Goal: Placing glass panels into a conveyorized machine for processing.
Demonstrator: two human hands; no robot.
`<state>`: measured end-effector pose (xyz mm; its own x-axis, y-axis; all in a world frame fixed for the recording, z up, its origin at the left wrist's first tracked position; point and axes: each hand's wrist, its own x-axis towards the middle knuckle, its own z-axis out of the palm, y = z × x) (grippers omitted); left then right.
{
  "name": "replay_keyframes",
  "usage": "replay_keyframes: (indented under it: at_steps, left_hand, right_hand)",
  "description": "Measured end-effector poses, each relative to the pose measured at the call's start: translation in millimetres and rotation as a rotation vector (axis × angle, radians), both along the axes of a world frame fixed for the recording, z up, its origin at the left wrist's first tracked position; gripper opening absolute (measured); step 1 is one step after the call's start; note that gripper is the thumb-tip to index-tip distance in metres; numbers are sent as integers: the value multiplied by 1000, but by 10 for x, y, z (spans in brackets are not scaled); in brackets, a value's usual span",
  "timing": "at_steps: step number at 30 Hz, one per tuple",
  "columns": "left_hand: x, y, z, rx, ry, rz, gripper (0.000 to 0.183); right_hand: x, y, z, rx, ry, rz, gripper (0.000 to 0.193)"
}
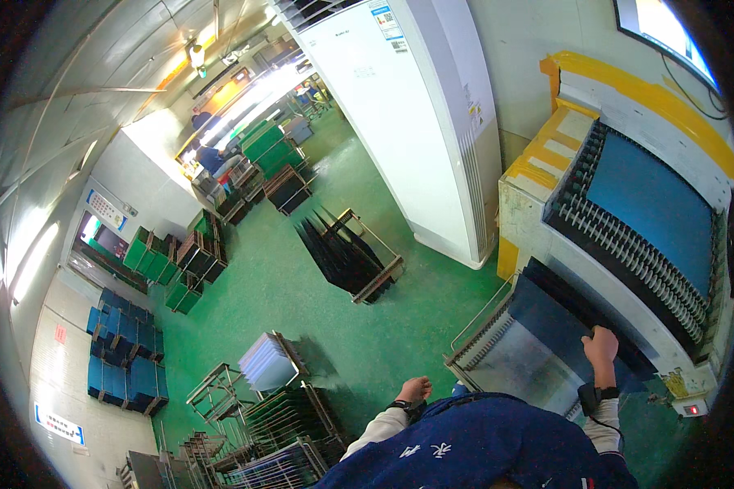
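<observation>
My right hand (pixel 601 346) is closed on the edge of a thin dark blue panel (pixel 559 314) that leans in a slotted metal rack (pixel 479 336) at the lower right. Other dark panels stand behind it, and a pale grey sheet (pixel 518 367) shows in front of it. My left hand (pixel 416 389) hangs to the left of the rack with its fingers curled in, and nothing shows in it. A strap sits at each wrist.
Beyond the rack, a roller machine (pixel 538 187) carries a blue panel (pixel 652 212). A tall white cabinet (pixel 408 106) stands ahead. A rack of black panels (pixel 342 257) is on the green floor, with metal racks (pixel 289 416) at lower left and blue panel stacks (pixel 126 350) by the wall.
</observation>
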<state>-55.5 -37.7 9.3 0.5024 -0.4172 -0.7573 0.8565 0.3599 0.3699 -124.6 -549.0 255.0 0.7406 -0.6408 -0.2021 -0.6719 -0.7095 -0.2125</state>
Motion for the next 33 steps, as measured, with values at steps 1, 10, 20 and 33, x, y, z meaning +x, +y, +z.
replay_keyframes:
  at_steps: [1, 10, 20, 33]
  left_hand:
    - [-8, 15, -14, 7, -10, -4, 15]
    - [3, -143, 142, 176, -22, 19, 19]
    - [-4, -145, 42, 232, 4, 47, 15]
    - [2, -34, 64, 51, -32, -41, 15]
  right_hand:
    - [7, 4, 4, 4, 5, 2, 36]
    - [-5, 2, 23, -13, 5, -5, 35]
    - [-10, 12, 23, -22, -12, -19, 37]
    - [-22, -30, -103, -28, -67, -2, 37]
